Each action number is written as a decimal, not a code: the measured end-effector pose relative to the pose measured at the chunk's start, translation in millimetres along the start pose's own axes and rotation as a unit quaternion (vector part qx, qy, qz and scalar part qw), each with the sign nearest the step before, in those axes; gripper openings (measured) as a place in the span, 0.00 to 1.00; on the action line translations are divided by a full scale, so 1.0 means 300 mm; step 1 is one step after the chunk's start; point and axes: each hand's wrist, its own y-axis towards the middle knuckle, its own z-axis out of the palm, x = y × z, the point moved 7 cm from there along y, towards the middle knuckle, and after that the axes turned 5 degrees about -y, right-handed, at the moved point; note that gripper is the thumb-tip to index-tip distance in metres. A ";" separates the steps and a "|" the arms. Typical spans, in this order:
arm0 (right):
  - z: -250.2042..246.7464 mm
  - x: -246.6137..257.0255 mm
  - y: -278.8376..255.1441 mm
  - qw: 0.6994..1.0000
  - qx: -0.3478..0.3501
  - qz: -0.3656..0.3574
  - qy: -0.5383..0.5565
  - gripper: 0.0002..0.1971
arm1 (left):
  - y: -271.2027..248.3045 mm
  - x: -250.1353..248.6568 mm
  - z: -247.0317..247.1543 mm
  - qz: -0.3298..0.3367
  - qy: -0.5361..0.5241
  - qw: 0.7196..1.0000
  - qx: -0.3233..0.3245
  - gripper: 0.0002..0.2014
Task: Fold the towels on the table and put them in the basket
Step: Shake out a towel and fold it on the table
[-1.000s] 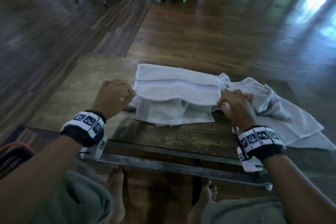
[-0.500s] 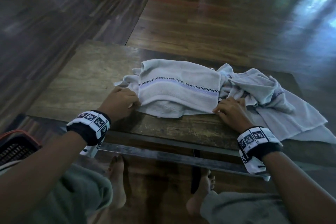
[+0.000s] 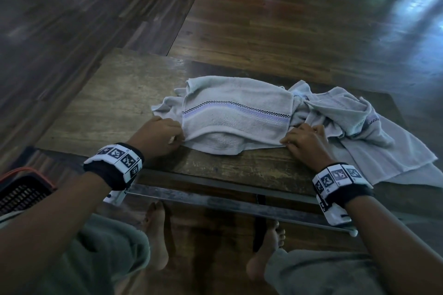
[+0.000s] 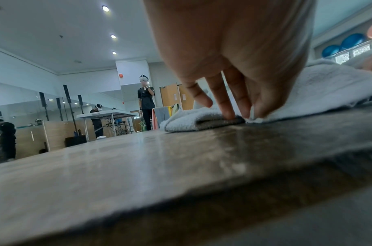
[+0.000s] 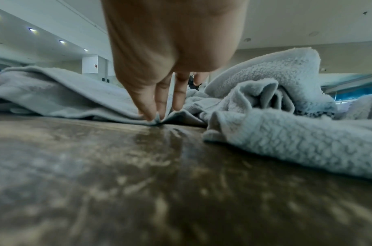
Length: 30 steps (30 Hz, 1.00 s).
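Note:
A pale grey towel with a violet stripe (image 3: 235,112) lies folded over on the wooden table (image 3: 115,103). My left hand (image 3: 165,134) pinches its near left corner against the table; in the left wrist view the fingertips (image 4: 230,114) press down on the towel's edge (image 4: 187,121). At the near right corner my right hand (image 3: 299,139) does the same, the fingers (image 5: 151,114) pinching the towel's corner (image 5: 117,106) on the tabletop. A second, crumpled grey towel (image 3: 359,127) lies right of it, spread toward the table's right edge.
A black basket with an orange rim (image 3: 21,187) stands low at the left, beside my knee. The table's metal front rail (image 3: 215,199) runs under my wrists. Other people and a white folding table (image 4: 109,114) stand far off in the room.
The folded-over half of the striped towel, held lifted a second ago, has come down onto the table. Both hands have lowered with its near corners and now rest on the tabletop.

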 end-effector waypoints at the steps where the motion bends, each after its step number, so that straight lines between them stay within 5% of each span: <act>1: 0.008 0.000 0.001 1.000 0.016 -0.004 -0.005 0.06 | 0.002 0.002 0.001 0.000 0.001 1.000 0.005 0.18; 6: 0.024 0.009 0.016 0.998 0.049 -0.016 -0.035 0.10 | 0.014 -0.001 0.005 0.020 0.023 0.999 0.032 0.19; 12: 0.013 0.034 0.025 0.999 -0.006 -0.029 -0.044 0.05 | 0.034 -0.021 0.019 0.026 0.077 0.997 -0.002 0.02; 19: 0.008 0.051 0.022 0.996 -0.022 -0.043 -0.080 0.06 | 0.030 -0.013 0.012 -0.047 0.022 0.998 -0.020 0.15; 26: 0.003 0.048 0.032 0.997 0.010 -0.021 -0.070 0.06 | 0.030 -0.039 0.041 -0.004 0.121 0.993 0.007 0.15; 30: -0.035 0.034 0.038 0.999 0.013 0.015 -0.031 0.05 | 0.033 -0.055 0.003 -0.011 0.080 0.996 -0.022 0.13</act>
